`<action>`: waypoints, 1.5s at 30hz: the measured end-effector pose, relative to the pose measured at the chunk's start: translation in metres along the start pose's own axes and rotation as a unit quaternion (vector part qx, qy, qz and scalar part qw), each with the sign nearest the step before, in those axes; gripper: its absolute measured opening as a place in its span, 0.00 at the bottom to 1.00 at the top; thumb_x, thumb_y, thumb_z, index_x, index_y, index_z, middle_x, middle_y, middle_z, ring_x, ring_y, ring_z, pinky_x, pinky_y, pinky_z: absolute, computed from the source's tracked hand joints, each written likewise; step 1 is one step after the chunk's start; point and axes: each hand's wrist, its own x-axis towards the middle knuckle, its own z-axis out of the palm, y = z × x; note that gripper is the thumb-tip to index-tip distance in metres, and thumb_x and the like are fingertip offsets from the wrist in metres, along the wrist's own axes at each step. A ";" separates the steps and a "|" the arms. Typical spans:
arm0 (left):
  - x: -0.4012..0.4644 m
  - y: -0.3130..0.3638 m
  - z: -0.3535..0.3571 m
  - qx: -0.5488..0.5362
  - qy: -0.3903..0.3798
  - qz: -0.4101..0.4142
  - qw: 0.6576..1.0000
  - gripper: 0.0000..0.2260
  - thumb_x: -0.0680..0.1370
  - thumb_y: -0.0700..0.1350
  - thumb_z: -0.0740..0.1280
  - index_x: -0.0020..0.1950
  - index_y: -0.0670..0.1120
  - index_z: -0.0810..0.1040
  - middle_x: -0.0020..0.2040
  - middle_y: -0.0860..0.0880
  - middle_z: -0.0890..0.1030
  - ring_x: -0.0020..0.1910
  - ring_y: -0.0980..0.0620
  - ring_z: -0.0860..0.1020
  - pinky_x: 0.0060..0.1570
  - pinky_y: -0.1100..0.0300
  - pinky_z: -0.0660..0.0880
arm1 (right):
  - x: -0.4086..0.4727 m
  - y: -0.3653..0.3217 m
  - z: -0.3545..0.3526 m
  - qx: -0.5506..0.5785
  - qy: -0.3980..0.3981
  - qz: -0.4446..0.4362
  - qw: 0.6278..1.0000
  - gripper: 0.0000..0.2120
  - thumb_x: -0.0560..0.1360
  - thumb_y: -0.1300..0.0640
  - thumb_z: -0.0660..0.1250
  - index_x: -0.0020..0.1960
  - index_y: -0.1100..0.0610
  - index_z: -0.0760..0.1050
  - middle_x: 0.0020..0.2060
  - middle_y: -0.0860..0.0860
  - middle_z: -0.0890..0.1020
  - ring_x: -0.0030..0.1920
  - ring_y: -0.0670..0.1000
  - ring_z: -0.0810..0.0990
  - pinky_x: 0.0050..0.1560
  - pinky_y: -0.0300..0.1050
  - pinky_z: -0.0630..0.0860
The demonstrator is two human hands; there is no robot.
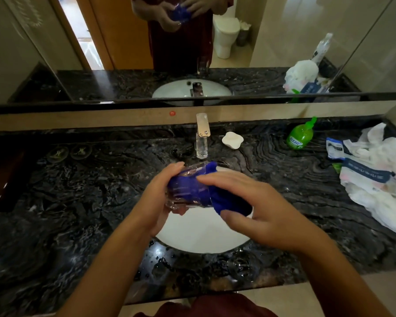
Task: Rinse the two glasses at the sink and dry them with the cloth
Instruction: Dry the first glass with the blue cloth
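A clear glass (188, 191) lies on its side above the white sink basin (199, 236), gripped by my left hand (162, 197). A blue cloth (224, 197) is stuffed into the glass and spills out of its mouth to the right. My right hand (256, 207) holds the cloth, fingers resting over the glass wall. A second clear glass (241, 266) stands upright on the wet counter at the sink's front right edge. The chrome tap (202, 136) stands behind the basin; no water stream is visible.
The dark marble counter (78, 191) is wet near the basin. A white soap dish (232, 140) sits right of the tap, a green soap bottle (300, 135) farther right, and crumpled white plastic bags (375, 175) fill the far right. A mirror runs behind.
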 end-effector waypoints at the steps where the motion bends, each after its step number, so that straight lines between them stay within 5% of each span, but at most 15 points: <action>1: 0.000 0.001 0.000 -0.020 -0.011 -0.018 1.000 0.13 0.75 0.55 0.66 0.45 0.45 0.79 0.33 0.47 0.78 0.27 0.51 0.74 0.25 0.61 0.65 | 0.002 0.001 0.001 0.020 -0.004 0.007 1.000 0.33 0.78 0.66 0.70 0.78 0.47 0.66 0.72 0.39 0.75 0.73 0.44 0.73 0.69 0.42 0.73; 4: 0.002 0.004 -0.001 -0.064 -0.042 -0.044 0.996 0.14 0.75 0.54 0.65 0.41 0.45 0.81 0.31 0.46 0.76 0.25 0.49 0.71 0.24 0.63 0.63 | 0.005 0.004 0.006 0.080 0.085 0.013 0.993 0.31 0.76 0.65 0.74 0.75 0.52 0.68 0.69 0.42 0.79 0.69 0.45 0.77 0.66 0.40 0.75; 6: 0.003 0.005 -0.002 -0.063 -0.050 -0.041 0.996 0.15 0.76 0.54 0.64 0.42 0.44 0.81 0.30 0.46 0.76 0.24 0.49 0.71 0.24 0.63 0.63 | 0.009 0.005 0.008 -0.023 0.128 -0.015 0.991 0.24 0.76 0.54 0.75 0.69 0.48 0.74 0.65 0.43 0.80 0.66 0.45 0.77 0.61 0.44 0.77; 10: 0.004 0.007 -0.006 -0.007 -0.072 -0.013 0.997 0.15 0.79 0.53 0.64 0.38 0.48 0.82 0.29 0.48 0.76 0.24 0.51 0.72 0.23 0.62 0.64 | 0.018 0.001 0.015 -0.187 0.084 -0.037 0.978 0.22 0.77 0.39 0.66 0.70 0.42 0.75 0.57 0.36 0.79 0.56 0.44 0.73 0.51 0.37 0.73; 16: 0.003 0.009 -0.001 0.032 -0.091 0.006 0.995 0.15 0.76 0.54 0.63 0.46 0.41 0.76 0.32 0.46 0.75 0.25 0.50 0.72 0.21 0.62 0.64 | 0.029 -0.006 0.024 -0.233 0.088 -0.025 0.968 0.16 0.75 0.40 0.67 0.59 0.46 0.81 0.41 0.45 0.84 0.38 0.50 0.77 0.36 0.50 0.75; 20: 0.002 0.010 -0.002 0.090 -0.059 0.104 0.989 0.17 0.77 0.51 0.62 0.48 0.35 0.74 0.37 0.43 0.74 0.30 0.48 0.72 0.24 0.60 0.65 | 0.031 -0.006 0.037 0.024 0.115 0.087 0.989 0.16 0.77 0.43 0.67 0.59 0.50 0.83 0.38 0.48 0.85 0.36 0.47 0.82 0.38 0.45 0.78; 25: -0.002 0.011 -0.005 0.141 -0.086 0.184 0.969 0.16 0.75 0.54 0.63 0.48 0.41 0.77 0.40 0.47 0.80 0.36 0.50 0.77 0.34 0.60 0.73 | 0.029 -0.005 0.042 0.343 0.120 0.184 0.913 0.16 0.76 0.48 0.67 0.54 0.58 0.85 0.46 0.65 0.86 0.42 0.54 0.82 0.47 0.48 0.78; 28: -0.003 0.013 -0.003 0.136 -0.092 0.196 0.967 0.13 0.75 0.54 0.63 0.50 0.48 0.79 0.42 0.47 0.81 0.37 0.51 0.78 0.36 0.61 0.75 | 0.029 -0.007 0.038 0.411 0.133 0.202 0.879 0.15 0.75 0.51 0.68 0.54 0.59 0.86 0.50 0.69 0.85 0.47 0.62 0.82 0.55 0.60 0.79; 31: -0.004 0.013 -0.001 0.145 -0.088 0.185 0.968 0.12 0.75 0.56 0.63 0.49 0.52 0.81 0.43 0.45 0.81 0.38 0.50 0.79 0.37 0.60 0.75 | 0.028 -0.009 0.034 0.384 0.171 0.199 0.885 0.14 0.75 0.50 0.69 0.53 0.57 0.86 0.48 0.67 0.86 0.49 0.68 0.85 0.55 0.68 0.80; 34: -0.006 0.016 -0.005 0.137 -0.081 0.167 0.973 0.11 0.76 0.56 0.63 0.47 0.52 0.80 0.43 0.47 0.81 0.40 0.49 0.79 0.40 0.56 0.75 | 0.019 -0.014 0.024 0.356 0.217 0.177 0.891 0.11 0.75 0.48 0.71 0.46 0.55 0.87 0.36 0.60 0.85 0.37 0.55 0.84 0.38 0.48 0.81; 36: -0.008 0.019 -0.012 0.105 -0.054 0.151 0.981 0.10 0.76 0.55 0.63 0.46 0.51 0.79 0.43 0.48 0.81 0.40 0.49 0.80 0.38 0.53 0.75 | 0.010 -0.020 0.015 0.367 0.267 0.167 0.875 0.12 0.76 0.45 0.72 0.42 0.52 0.86 0.34 0.59 0.83 0.35 0.52 0.83 0.34 0.43 0.80; 38: -0.009 0.021 -0.014 0.064 -0.047 0.137 0.987 0.11 0.75 0.55 0.65 0.47 0.48 0.78 0.42 0.48 0.80 0.38 0.50 0.79 0.33 0.56 0.74 | 0.007 -0.023 0.011 0.355 0.280 0.145 0.880 0.11 0.75 0.46 0.69 0.46 0.50 0.87 0.40 0.59 0.86 0.39 0.57 0.85 0.38 0.47 0.83; 40: -0.009 0.019 -0.009 0.070 -0.032 0.143 0.987 0.13 0.75 0.56 0.66 0.50 0.47 0.77 0.43 0.48 0.80 0.39 0.49 0.78 0.34 0.56 0.74 | 0.008 -0.024 0.016 0.310 0.247 0.131 0.909 0.08 0.79 0.48 0.70 0.54 0.50 0.85 0.40 0.57 0.86 0.32 0.60 0.81 0.29 0.45 0.79; 43: -0.009 0.017 -0.002 0.071 -0.004 0.142 0.987 0.18 0.74 0.62 0.66 0.56 0.50 0.78 0.52 0.48 0.81 0.48 0.47 0.80 0.46 0.47 0.75 | 0.013 -0.026 0.025 0.337 0.197 0.142 0.909 0.11 0.83 0.60 0.65 0.64 0.55 0.78 0.35 0.55 0.82 0.22 0.43 0.73 0.24 0.32 0.68; 45: -0.012 0.017 0.000 0.067 -0.019 0.134 0.989 0.23 0.73 0.65 0.65 0.59 0.49 0.76 0.53 0.49 0.82 0.47 0.49 0.80 0.43 0.50 0.76 | 0.015 -0.026 0.029 0.365 0.160 0.168 0.902 0.12 0.83 0.63 0.62 0.64 0.56 0.76 0.31 0.56 0.77 0.19 0.42 0.70 0.23 0.30 0.64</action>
